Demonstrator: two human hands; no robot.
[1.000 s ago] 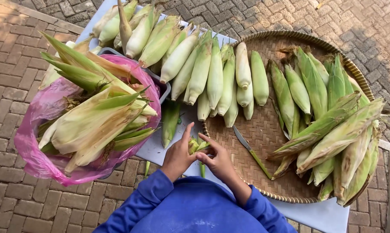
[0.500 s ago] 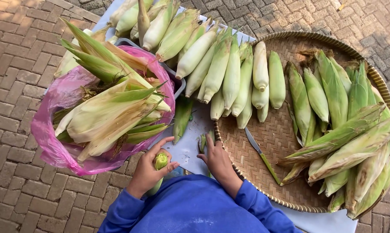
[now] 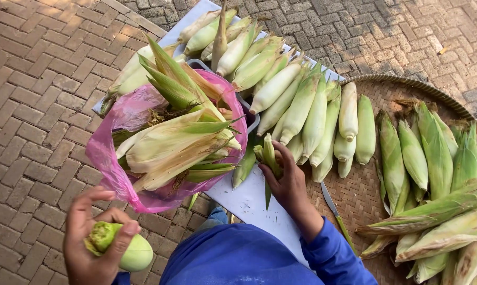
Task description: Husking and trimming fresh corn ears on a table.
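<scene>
Two hands: left hand (image 3: 93,240) grips corn stub (image 3: 123,247), cut end left.

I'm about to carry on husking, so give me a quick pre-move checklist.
1. Left hand grips the cut green corn stub: ok.
2. Right hand holds the pale husk strips: ok.
3. Green-handled knife lies on the woven tray, apart from both hands: ok.
4. Pink plastic waste bag has room: not ok, husks spill over.
5. White board bare in front: ok.
</scene>
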